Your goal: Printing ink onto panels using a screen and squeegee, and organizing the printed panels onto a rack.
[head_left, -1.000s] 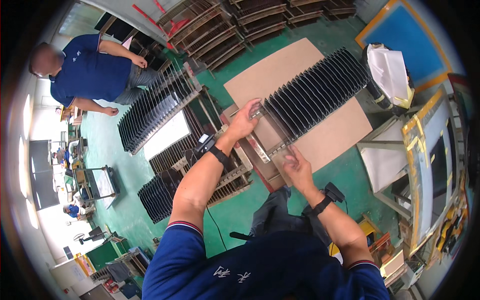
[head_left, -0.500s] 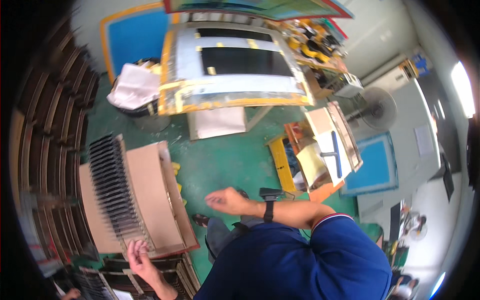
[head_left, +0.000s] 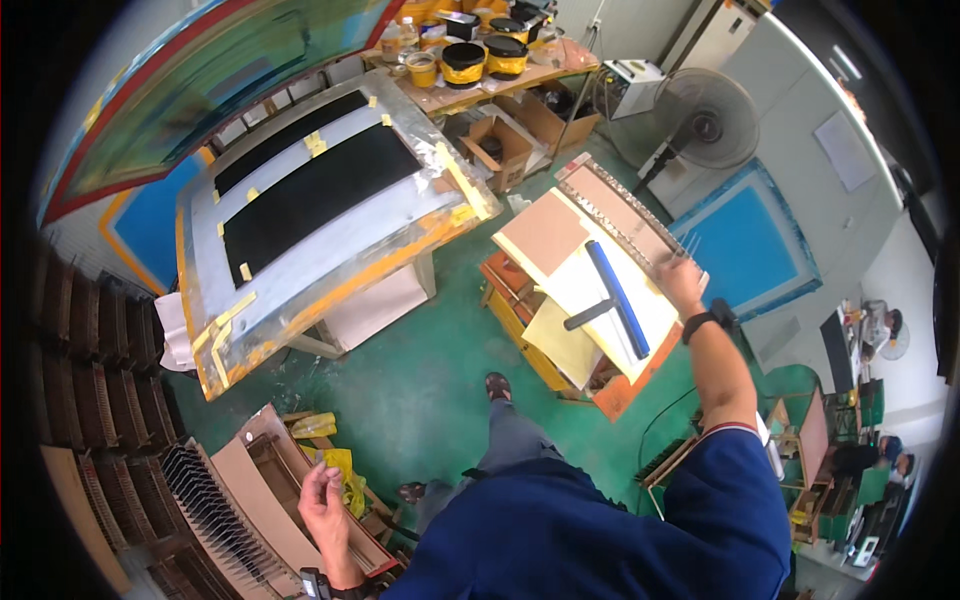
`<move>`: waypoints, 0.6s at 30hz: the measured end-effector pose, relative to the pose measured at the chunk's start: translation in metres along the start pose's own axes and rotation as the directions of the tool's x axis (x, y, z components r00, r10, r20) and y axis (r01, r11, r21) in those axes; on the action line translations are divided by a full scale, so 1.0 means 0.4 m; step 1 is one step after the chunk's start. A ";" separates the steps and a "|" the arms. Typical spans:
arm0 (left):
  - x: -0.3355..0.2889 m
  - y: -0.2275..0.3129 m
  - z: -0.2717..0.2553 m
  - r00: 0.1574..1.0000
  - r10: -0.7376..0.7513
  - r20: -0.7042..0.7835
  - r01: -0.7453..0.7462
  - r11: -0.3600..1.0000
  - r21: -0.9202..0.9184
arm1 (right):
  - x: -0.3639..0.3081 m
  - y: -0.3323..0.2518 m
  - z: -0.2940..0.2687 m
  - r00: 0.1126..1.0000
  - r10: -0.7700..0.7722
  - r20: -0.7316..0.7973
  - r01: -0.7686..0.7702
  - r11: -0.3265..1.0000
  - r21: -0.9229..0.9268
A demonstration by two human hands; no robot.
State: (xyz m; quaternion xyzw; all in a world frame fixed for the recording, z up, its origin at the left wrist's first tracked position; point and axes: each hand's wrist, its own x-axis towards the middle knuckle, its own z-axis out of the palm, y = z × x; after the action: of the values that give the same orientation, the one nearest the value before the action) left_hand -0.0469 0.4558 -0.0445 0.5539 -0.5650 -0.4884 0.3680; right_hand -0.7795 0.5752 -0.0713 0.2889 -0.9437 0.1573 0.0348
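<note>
My right hand reaches to the near end of a slotted strip on the right-hand stand. Its fingers are curled down; a few thin prongs show beside them, and what they grip is hidden. Left of it, a blue-edged squeegee with a dark handle lies on pale yellow sheets and a brown board. My left hand is raised over the cardboard-topped stand at lower left, fingers curled together, nothing visible in them. A row of black upright pins stands on that stand.
A taped table with black panels fills the upper left, under a raised red-framed screen. Yellow-and-black tubs crowd a bench behind. A fan and a blue screen stand at right; wooden racks line the left.
My view has turned to the right. My right hand has moved from in front of my body out to the slotted strip. My left hand's fingers have curled in.
</note>
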 end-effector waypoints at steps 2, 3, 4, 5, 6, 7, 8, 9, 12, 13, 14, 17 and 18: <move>0.023 0.046 0.117 1.000 -0.012 0.012 0.011 0.998 0.061 | 0.112 0.104 0.003 0.988 0.151 -0.013 -0.152 0.987 -0.057; 0.028 0.072 0.170 0.999 -0.026 0.032 0.022 0.995 0.097 | 0.154 0.137 0.011 0.979 0.202 -0.018 -0.203 0.976 -0.074; 0.044 0.095 0.214 0.997 -0.059 0.059 0.049 0.987 0.156 | 0.184 0.160 0.019 0.963 0.267 0.029 -0.261 0.956 -0.132; 0.059 0.116 0.260 0.994 -0.054 0.093 0.037 0.982 0.184 | 0.205 0.176 0.023 0.954 0.294 0.055 -0.281 0.944 -0.175; 0.078 0.132 0.306 0.991 -0.060 0.120 0.037 0.982 0.184 | 0.223 0.187 0.023 0.944 0.319 0.083 -0.296 0.932 -0.211; 0.093 0.148 0.343 0.989 -0.056 0.136 0.031 0.983 0.179 | 0.238 0.186 0.032 0.932 0.342 0.123 -0.305 0.920 -0.248; 0.101 0.166 0.363 0.987 -0.098 0.125 0.073 0.978 0.193 | 0.243 0.190 0.029 0.950 0.282 0.134 -0.238 0.932 -0.274; 0.114 0.180 0.383 0.986 -0.049 0.156 0.011 0.972 0.234 | 0.260 0.186 0.033 0.919 0.332 0.211 -0.272 0.924 -0.267; 0.162 0.208 0.427 0.975 -0.039 0.221 -0.019 0.967 0.254 | 0.281 0.193 0.050 0.940 0.263 0.219 -0.208 0.946 -0.248; 0.172 0.215 0.434 0.979 -0.036 0.202 -0.023 0.958 0.284 | 0.292 0.199 0.059 0.940 0.271 0.208 -0.207 0.936 -0.283; 0.187 0.219 0.450 0.977 -0.030 0.212 -0.035 0.954 0.296 | 0.299 0.208 0.069 0.946 0.212 0.247 -0.146 0.954 -0.260; 0.221 0.225 0.508 0.971 0.016 0.238 -0.083 0.957 0.278 | 0.309 0.224 0.066 0.954 0.180 0.239 -0.100 0.944 -0.315; 0.230 0.228 0.528 0.970 0.035 0.242 -0.099 0.961 0.258 | 0.303 0.221 0.044 0.964 0.095 0.246 -0.007 0.942 -0.336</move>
State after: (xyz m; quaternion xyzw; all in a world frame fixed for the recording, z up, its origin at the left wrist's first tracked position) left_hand -0.2838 0.3873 -0.0218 0.5172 -0.6839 -0.4570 0.2364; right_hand -0.9290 0.5740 -0.0935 0.2721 -0.9603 -0.0420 -0.0448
